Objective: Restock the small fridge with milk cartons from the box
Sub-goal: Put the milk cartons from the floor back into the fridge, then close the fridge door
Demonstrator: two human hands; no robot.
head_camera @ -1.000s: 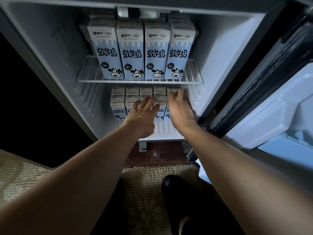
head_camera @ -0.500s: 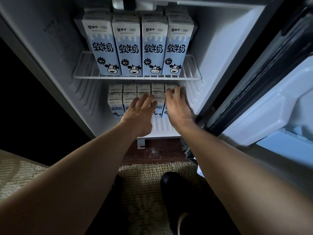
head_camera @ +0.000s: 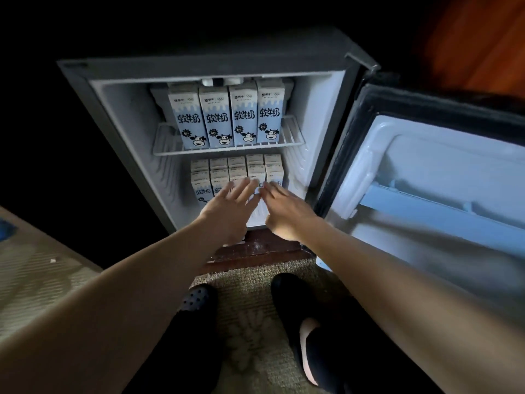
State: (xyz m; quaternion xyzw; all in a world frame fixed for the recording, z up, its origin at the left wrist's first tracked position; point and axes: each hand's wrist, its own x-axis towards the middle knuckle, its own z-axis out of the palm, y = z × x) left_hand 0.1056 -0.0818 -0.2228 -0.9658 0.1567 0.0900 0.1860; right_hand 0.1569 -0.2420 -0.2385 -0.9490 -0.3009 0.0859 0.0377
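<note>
In front of the open fridge (head_camera: 125,115), both hands are spread wide, holding nothing.
Left hand (head_camera: 227,207) and right hand (head_camera: 287,213) hover side by side at the lower milk cartons (head_camera: 237,167); contact is too blurred to tell. Above, four upper milk cartons (head_camera: 227,118) stand upright on the wire shelf (head_camera: 167,140); the door (head_camera: 426,172) hangs open at right.

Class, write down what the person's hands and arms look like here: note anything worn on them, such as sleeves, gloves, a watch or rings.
The left hand and right hand wear no gloves, and no rings can be made out, though the fingers are blurred. The left forearm and right forearm are uncovered too: no sleeve, watch or bracelet shows up to the frame's edge.
</note>
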